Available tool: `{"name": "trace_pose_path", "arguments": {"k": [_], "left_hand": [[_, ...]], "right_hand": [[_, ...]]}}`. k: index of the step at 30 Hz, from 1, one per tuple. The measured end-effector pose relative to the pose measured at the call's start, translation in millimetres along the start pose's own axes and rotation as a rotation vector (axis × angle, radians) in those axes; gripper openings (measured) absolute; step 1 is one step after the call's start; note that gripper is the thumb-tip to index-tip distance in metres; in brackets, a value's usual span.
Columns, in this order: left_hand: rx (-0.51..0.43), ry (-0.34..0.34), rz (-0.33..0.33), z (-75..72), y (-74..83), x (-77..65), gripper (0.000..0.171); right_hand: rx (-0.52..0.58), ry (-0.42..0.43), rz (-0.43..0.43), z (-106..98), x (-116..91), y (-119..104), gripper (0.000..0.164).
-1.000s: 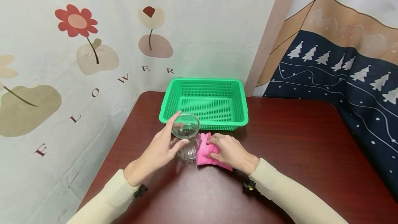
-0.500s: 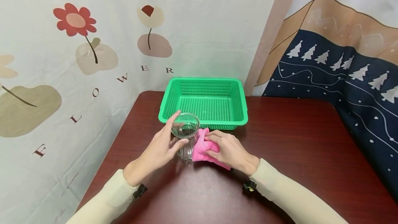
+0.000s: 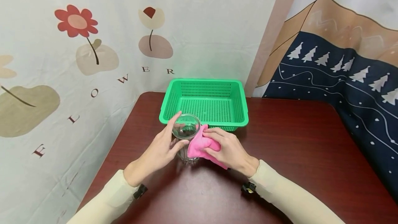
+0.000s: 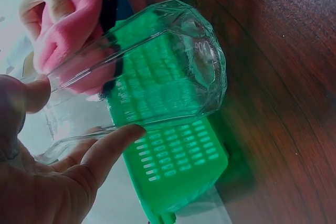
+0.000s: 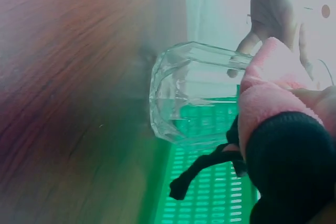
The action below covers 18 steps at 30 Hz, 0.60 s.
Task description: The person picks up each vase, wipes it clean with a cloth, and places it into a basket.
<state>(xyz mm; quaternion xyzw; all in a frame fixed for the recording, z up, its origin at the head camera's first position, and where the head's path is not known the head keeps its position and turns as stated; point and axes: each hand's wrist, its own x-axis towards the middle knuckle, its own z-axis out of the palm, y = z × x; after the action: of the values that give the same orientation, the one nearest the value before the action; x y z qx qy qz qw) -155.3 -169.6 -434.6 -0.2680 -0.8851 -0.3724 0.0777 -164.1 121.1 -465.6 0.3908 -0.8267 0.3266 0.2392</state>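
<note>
Watching the feed from my distant post, I had the left hand (image 3: pixel 158 148) wrapped round the upper part of a clear, faceted glass vase (image 4: pixel 157 72), thumb on the near side, fingers spread along the other. The right hand (image 3: pixel 228 149) pinched a bunched, soft pink cloth (image 3: pixel 202 144) between thumb and fingers. The cloth appeared to lie against the vase's right wall, and a narrow black strap (image 5: pixel 197 171) showed at the bundle's edge, beside the vase's lower part.

The vase stood about upright, mouth upward, over the dark red-brown wooden table (image 3: pixel 295 141); I could not tell whether its base bore fully on the wood. Just beyond the vase sat a green rectangular plastic basket (image 3: pixel 224 124) with slotted walls. Well behind the vase hung a pale, flower-printed curtain (image 3: pixel 217 27).

I took the step in hand to be wiping the vase's outside. Done well, I judged, it needed the left hold to push back evenly against the cloth, since smooth glass could slip or tip. The cloth wanted flattening so that it followed each facet lengthwise, the strap kept out from under it, and the vase turned in small steps, clear of the basket's rim.
</note>
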Motion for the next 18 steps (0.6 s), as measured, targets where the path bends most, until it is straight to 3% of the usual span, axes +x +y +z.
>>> {"name": "trace_pose_path", "arguments": {"k": [18], "left_hand": [[-0.002, -0.008, -0.012, 0.0, 0.2, 0.9, 0.103]], "right_hand": [[0.1, 0.096, -0.024, -11.4, 7.9, 2.3, 0.059]]}}
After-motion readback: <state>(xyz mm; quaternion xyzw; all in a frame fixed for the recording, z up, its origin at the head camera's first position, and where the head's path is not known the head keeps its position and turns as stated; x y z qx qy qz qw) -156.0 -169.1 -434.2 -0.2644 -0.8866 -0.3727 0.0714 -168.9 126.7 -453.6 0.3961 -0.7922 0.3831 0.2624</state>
